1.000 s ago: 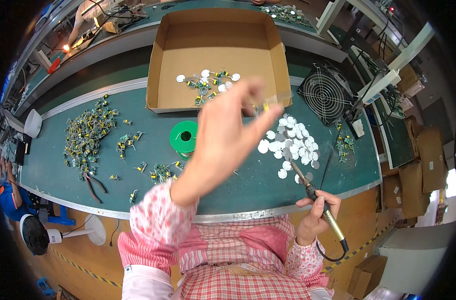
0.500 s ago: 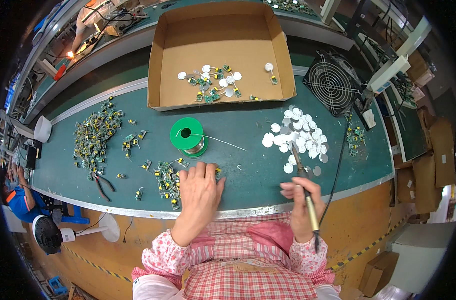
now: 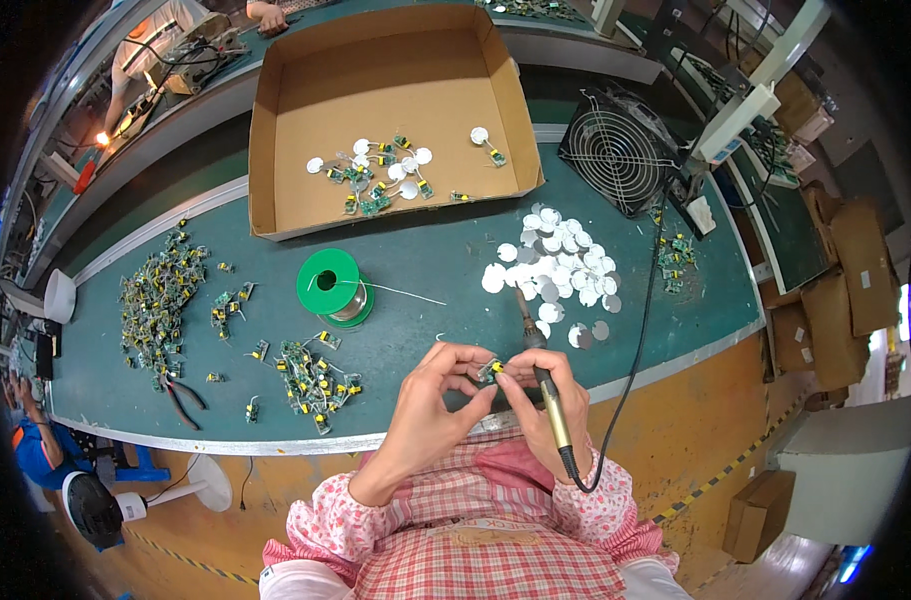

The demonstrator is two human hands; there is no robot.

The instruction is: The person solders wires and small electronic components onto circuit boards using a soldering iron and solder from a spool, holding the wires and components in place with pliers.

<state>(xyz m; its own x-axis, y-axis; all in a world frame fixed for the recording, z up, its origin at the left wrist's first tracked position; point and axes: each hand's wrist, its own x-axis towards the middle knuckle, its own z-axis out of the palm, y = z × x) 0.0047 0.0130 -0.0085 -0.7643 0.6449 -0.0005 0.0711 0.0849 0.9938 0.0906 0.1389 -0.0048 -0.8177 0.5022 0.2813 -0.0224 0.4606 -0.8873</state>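
Note:
In front of my body, a small green circuit board (image 3: pixel 489 371) with a yellow part sits between the fingertips of both hands. My left hand (image 3: pixel 430 400) pinches it from the left. My right hand (image 3: pixel 550 405) touches its right side with thumb and fingertips while gripping a soldering iron (image 3: pixel 555 415), whose gold handle lies across the palm. The iron's dark tip points away, toward a heap of flat white discs (image 3: pixel 560 260). To the left of my hands lies a cluster of similar boards (image 3: pixel 315 385), and beyond it a green spool of solder wire (image 3: pixel 327 285) trails a loose end.
At the back stands a cardboard box (image 3: pixel 265 190) holding several boards joined to discs. A larger pile of boards (image 3: pixel 165 295) and pliers (image 3: pixel 183 403) lie left. A black fan (image 3: pixel 620 150) stands back right, near more boards (image 3: pixel 677 262). The iron's cord (image 3: pixel 643 350) runs along the right.
My left hand has left the board cluster and come right, bringing a board up to my right hand. My right hand has moved left with the iron; the hands now meet. The view has shifted.

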